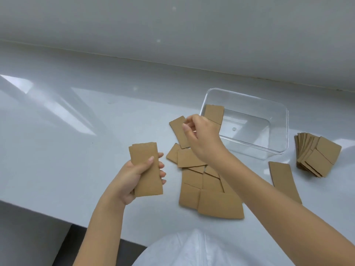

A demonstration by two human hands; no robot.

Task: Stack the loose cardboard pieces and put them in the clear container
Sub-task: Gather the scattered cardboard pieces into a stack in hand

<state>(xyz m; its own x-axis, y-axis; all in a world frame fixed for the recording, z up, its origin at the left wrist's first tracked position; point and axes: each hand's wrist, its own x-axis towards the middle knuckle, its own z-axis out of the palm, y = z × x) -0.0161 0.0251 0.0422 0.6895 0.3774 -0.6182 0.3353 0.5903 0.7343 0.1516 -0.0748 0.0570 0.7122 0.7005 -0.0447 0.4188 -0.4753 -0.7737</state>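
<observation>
My left hand (134, 177) grips a small upright stack of brown cardboard pieces (147, 169) over the white table. My right hand (201, 137) hovers with curled, parted fingers above a loose cardboard piece (178, 131) just left of the clear container (276, 135); nothing shows between thumb and fingers. Another cardboard piece (213, 113) leans over the container's left rim, partly hidden behind that hand. Several loose pieces (203, 181) lie overlapping in front of me, under my right forearm. The container's floor is bare.
A fanned stack of cardboard (317, 156) lies right of the container, with one long strip (282, 177) beside it. The white table (67, 131) meets a grey wall behind. The table's front edge runs at lower left.
</observation>
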